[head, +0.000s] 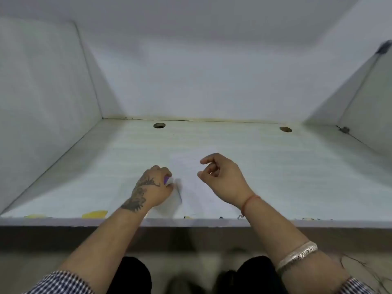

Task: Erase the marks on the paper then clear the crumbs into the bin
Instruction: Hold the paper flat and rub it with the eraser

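- Pale worktop (275, 166) boxed in by white walls, two round holes (159, 125) near back edge.
- White paper (191, 187) flat mid-worktop, near front edge.
- Left hand (156, 187) on paper's left edge, pinching purple eraser (166, 179).
- Right hand (220, 177) above paper, fingers loosely curled, holding nothing.

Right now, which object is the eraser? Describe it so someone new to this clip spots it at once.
Start at the pale desk walled on three sides, then drop to the white paper near its front edge. At the sheet's left side the tattooed left hand pinches a small purple eraser. It is the only purple thing here; the right hand holds nothing.
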